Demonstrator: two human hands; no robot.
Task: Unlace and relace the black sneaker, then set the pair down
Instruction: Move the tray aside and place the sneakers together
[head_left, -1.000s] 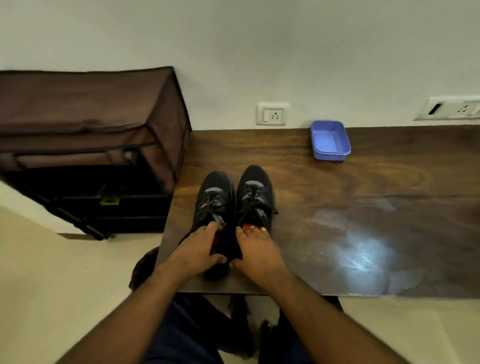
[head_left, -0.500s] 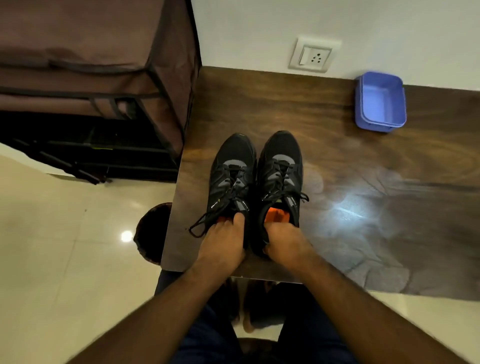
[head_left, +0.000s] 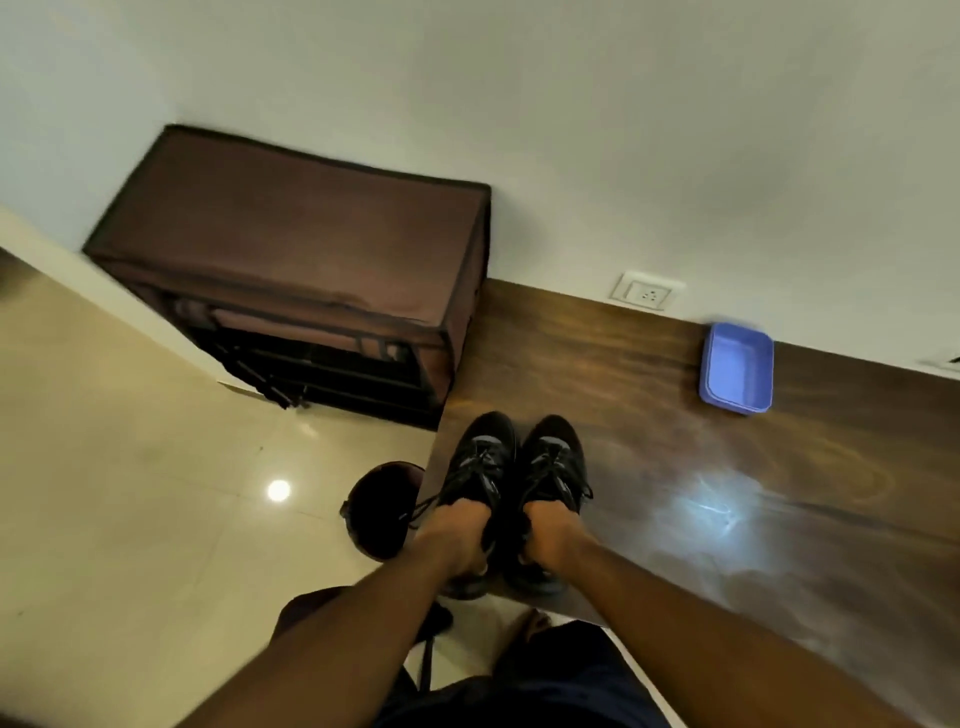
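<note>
Two black sneakers stand side by side, toes away from me, at the near left corner of the dark wooden table (head_left: 675, 467). My left hand (head_left: 457, 535) grips the heel opening of the left sneaker (head_left: 480, 462). Over the collar of the right sneaker (head_left: 556, 462) curl the fingers of my right hand (head_left: 550, 532). Both heels jut over the table's front edge. Both shoes are laced, and a loose black lace end (head_left: 415, 512) hangs off the left one past the table's side.
A blue plastic tub (head_left: 736, 369) sits at the back of the table near a wall socket (head_left: 647, 296). A brown fabric shoe rack (head_left: 291, 270) stands left of the table. A dark round bin (head_left: 382, 512) is on the tiled floor below the table corner.
The camera view has tilted and swung left. The sneakers have slid toward me to the table's front edge, and both hands have closed deeper into the heel openings, covering the orange insole.
</note>
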